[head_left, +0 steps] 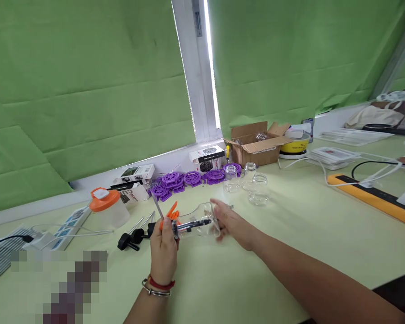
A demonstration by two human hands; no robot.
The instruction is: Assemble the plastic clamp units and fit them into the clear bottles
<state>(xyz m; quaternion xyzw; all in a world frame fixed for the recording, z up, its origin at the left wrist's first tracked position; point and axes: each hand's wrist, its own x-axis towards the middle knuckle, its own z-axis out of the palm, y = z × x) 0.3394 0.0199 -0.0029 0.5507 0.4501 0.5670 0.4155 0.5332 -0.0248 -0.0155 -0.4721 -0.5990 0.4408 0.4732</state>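
Near the table's middle, a clear jar [200, 216] lies sideways between my hands. A dark shaft [197, 223] with a ringed end runs into it. My left hand [165, 245] is closed around the ringed end of the shaft; a thin grey rod [157, 206] and a bit of orange stick out above its fingers. My right hand [231, 220] grips the jar's other end, its lower fingers blurred and partly hidden. Just behind my left hand lie several orange pieces [173, 213]. Black crank handles with metal rods [131, 238] rest to its left. A spring [229, 206] shows beyond my right hand.
Purple slotted discs [192, 178] line the back, near glass jars [258, 191] and an open cardboard box [259, 153]. At left stand an orange-lidded container [110, 209] and a power strip [70, 229]. An orange-and-black power strip [367, 198] lies right, with loose cables.
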